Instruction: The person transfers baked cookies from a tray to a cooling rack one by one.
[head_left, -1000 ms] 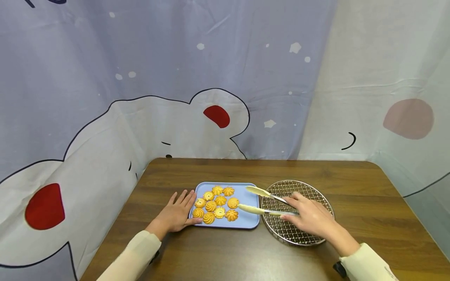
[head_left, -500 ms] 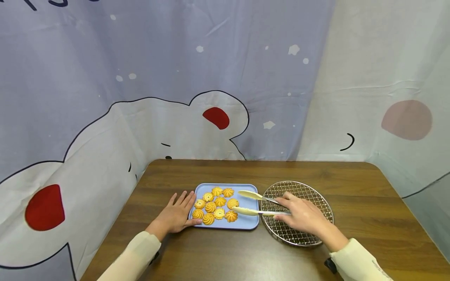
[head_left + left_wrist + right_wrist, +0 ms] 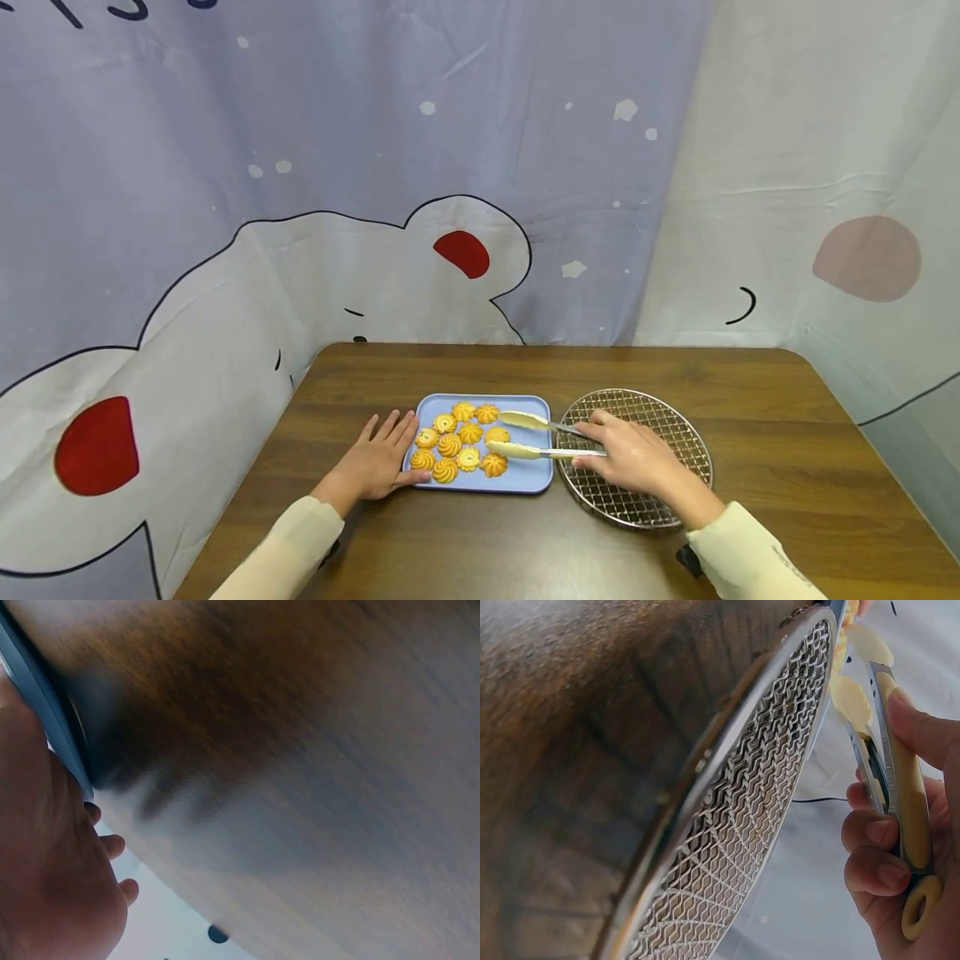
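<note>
My left hand rests at the left end of the blue tray, fingers spread and straight, thumb along the front edge. Several golden piped cookies lie on the tray's left and middle. My right hand grips a pair of tongs with cream tips and metal arms. The tips are spread apart over the tray's right part, one on either side of a round cookie; nothing is clamped between them. In the right wrist view, thumb and fingers curl round the tongs' yellow-padded handle.
A round wire rack stands right beside the tray, below my right hand. Both rest on a brown wooden table. A patterned curtain hangs behind and along the sides.
My right hand has moved left with the tongs, bringing their tips from the tray's right side to around the round cookie. The left hand and the tray have stayed put.
</note>
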`<action>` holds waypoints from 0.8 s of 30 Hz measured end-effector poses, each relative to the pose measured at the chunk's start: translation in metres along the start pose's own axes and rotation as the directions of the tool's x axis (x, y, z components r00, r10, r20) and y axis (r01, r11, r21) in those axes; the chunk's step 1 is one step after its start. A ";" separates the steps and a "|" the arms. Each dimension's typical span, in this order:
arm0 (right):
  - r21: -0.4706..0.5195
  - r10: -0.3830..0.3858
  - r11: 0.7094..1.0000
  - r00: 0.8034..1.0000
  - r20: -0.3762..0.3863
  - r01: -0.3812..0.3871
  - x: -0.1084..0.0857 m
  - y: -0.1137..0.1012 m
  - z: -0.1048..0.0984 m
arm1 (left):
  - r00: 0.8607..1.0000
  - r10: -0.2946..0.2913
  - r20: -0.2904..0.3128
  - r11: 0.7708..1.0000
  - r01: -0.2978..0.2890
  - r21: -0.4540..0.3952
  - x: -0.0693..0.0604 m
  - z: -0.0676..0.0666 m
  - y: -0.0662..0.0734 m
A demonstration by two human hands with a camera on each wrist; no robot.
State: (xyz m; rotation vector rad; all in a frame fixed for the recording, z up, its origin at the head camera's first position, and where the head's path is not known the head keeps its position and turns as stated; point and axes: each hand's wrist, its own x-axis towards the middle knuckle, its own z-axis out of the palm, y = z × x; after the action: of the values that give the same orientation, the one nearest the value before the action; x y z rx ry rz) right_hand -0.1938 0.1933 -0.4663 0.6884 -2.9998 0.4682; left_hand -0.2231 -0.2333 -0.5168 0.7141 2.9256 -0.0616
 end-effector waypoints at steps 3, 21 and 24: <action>-0.008 -0.010 1.000 1.000 0.001 0.010 0.001 -0.001 0.001 | 1.000 0.001 0.001 1.000 -0.001 0.001 -0.001 0.001 0.001; -0.044 -0.045 0.998 0.999 0.030 0.046 0.010 0.002 -0.001 | 1.000 0.009 -0.008 1.000 -0.009 0.016 0.000 0.002 0.000; -0.053 -0.063 0.997 0.998 0.026 0.065 0.011 0.002 0.000 | 0.999 0.019 -0.028 1.000 -0.019 0.010 -0.001 0.003 -0.001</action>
State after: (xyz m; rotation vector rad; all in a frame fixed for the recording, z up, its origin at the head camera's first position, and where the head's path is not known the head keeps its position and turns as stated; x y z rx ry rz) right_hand -0.2042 0.1908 -0.4656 0.7887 -2.9897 0.3783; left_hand -0.2224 -0.2343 -0.5194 0.7506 2.9465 -0.0643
